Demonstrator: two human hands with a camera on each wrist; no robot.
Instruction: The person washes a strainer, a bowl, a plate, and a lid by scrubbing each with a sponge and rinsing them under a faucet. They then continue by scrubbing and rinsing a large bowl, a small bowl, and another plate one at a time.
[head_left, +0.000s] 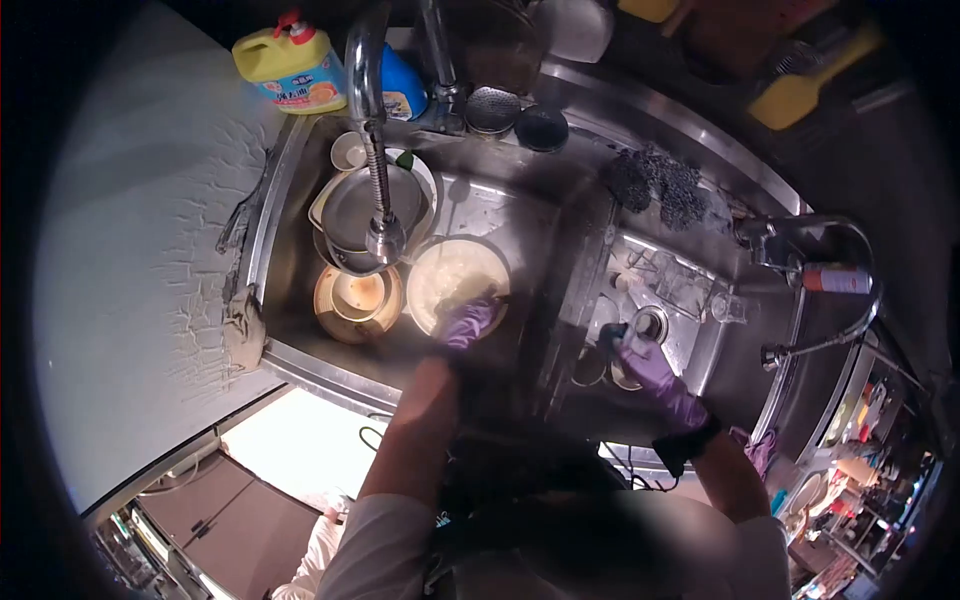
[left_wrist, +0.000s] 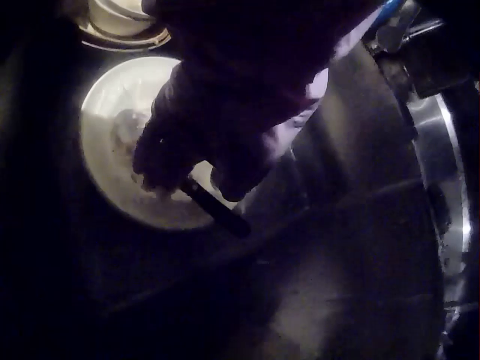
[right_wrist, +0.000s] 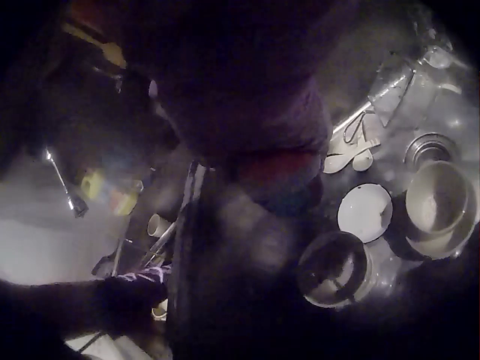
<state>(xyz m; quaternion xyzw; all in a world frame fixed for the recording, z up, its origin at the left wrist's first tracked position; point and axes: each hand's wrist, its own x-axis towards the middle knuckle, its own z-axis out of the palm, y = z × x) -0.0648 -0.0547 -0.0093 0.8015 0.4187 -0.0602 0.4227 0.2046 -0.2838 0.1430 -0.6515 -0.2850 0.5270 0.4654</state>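
In the head view my left hand (head_left: 470, 320), in a purple glove, reaches into a round white dish (head_left: 440, 272) of cloudy liquid in the left basin. In the left wrist view its thumb and fingers pinch a utensil by its dark handle (left_wrist: 219, 211); the utensil's other end is hidden. My right hand (head_left: 652, 372), also purple-gloved, is over the right basin and holds a red and dark green sponge-like pad (right_wrist: 277, 171). Below it in the right wrist view are a small white dish (right_wrist: 365, 210), a darker bowl (right_wrist: 330, 289) and stacked pale bowls (right_wrist: 435, 196).
Left of the white dish stand stacked pans (head_left: 372, 205) and brown-rimmed bowls (head_left: 360, 292). A spring faucet (head_left: 385, 238) hangs over them. White spoons (right_wrist: 345, 159) lie near the drain (right_wrist: 431, 148). A second faucet (head_left: 868, 290) curves at the right. A yellow jug (head_left: 290, 75) stands behind.
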